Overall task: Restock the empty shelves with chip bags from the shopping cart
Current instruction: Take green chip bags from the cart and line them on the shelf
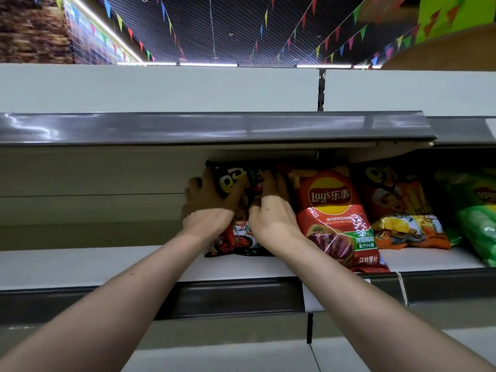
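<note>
Two bare forearms (pixel 107 304) reach up from the bottom corners of the head view and meet just left of a red chip bag (pixel 332 210). That bag leans back on a pale shelf (pixel 80 264), with its bottom corner hanging over the shelf's front lip.

Right beside it on the left, touching its edge, stands a black chip bag (pixel 241 244). It is upright, with its base on the shelf board and its top in shadow under the upper shelf (pixel 188 127).

The left hand (pixel 206 208) grips the black bag's left edge, the far side from the red bag. Its fingers wrap behind the bag and the thumb lies across the front. The right hand (pixel 271 213) clutches the bag's right half, fingers curled over the printed front, knuckles just beside the red bag.

Right of the red bag, and partly behind it, leans an orange chip bag (pixel 400 210). Farther right again, at the frame's edge, is a green chip bag (pixel 480 226).

Left of the black bag the shelf board is bare. High above the red bag, strings of coloured pennants (pixel 163 12) cross a dark slatted ceiling.
</note>
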